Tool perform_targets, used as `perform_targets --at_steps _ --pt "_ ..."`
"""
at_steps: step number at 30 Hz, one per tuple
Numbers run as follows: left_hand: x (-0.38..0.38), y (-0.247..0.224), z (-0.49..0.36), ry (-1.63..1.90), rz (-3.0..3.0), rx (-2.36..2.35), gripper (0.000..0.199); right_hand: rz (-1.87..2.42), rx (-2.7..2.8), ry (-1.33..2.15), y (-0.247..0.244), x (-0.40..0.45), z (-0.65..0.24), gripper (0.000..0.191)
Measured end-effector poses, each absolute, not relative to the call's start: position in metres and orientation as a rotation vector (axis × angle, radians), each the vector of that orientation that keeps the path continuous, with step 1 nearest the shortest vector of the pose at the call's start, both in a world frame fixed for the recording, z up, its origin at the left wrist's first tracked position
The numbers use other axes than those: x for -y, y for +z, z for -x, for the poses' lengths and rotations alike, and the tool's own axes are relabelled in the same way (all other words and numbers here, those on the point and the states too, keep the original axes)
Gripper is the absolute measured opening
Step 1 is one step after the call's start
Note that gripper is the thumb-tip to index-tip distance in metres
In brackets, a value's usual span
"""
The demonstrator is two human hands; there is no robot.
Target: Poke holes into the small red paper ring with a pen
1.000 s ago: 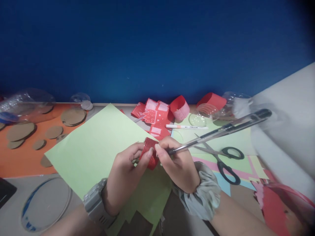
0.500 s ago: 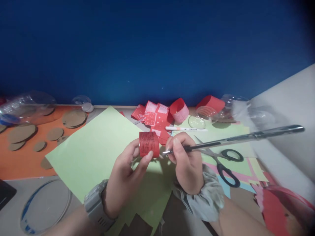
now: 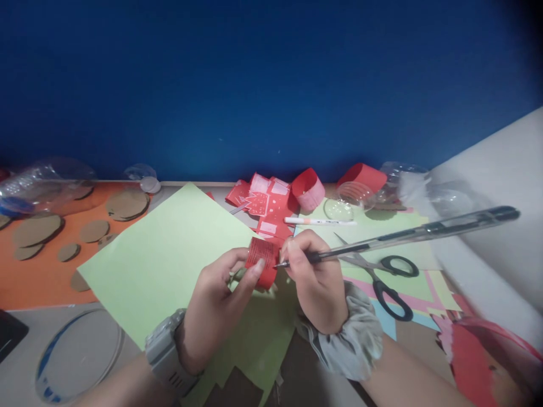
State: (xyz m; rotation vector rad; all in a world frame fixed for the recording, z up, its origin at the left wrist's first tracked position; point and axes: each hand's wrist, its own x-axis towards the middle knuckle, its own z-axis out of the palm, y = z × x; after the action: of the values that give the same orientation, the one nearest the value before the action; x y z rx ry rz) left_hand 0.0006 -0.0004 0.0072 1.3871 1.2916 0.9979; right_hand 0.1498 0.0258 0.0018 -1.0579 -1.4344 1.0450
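Observation:
Fine dark writing covers part of a small red paper roll (image 3: 262, 254), which my left hand (image 3: 223, 299) grips between thumb and fingers. My right hand (image 3: 318, 280) pinches a clear-barrelled pen (image 3: 382, 240) near its tip. The pen's point is at the right edge of the roll; whether it touches cannot be made out. Both hands are above a large light green sheet (image 3: 169, 254). Part of the roll's underside is hidden by my left fingers.
Black-handled scissors (image 3: 392, 288) lie on coloured papers at the right. Behind the hands are red paper pieces (image 3: 278, 206), a red ring (image 3: 308, 189) and a white marker (image 3: 318, 221). Cardboard discs (image 3: 39, 229) rest on an orange sheet (image 3: 95, 206) at the left.
The red roll has tilted and moved slightly down and right in my left hand. My right hand has shifted a little left, bringing the pen's tip to the roll's edge.

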Motion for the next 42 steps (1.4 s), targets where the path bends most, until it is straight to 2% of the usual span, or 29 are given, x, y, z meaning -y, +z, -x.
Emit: perform_targets --at_steps 3,10,21,42 --pt "0.0010 0.0065 0.0001 0.972 -1.413 -1.301 0.021 1.078 1.472 1.021 0.0027 -0.0274 -0.1506 0.030" --pt "0.0024 0.0049 0.0006 0.925 -1.456 -1.333 0.023 1.061 1.464 1.214 -0.0018 -0.0303 -0.1528 0.032" --pt "0.0004 0.0053 -0.0008 0.909 -1.420 -1.353 0.025 1.134 1.596 1.044 0.0008 -0.0306 -0.1533 0.033" --pt "0.0007 0.0070 -0.0018 0.908 -1.394 -1.350 0.024 1.132 1.627 1.094 0.0012 -0.0304 -0.1531 0.035"
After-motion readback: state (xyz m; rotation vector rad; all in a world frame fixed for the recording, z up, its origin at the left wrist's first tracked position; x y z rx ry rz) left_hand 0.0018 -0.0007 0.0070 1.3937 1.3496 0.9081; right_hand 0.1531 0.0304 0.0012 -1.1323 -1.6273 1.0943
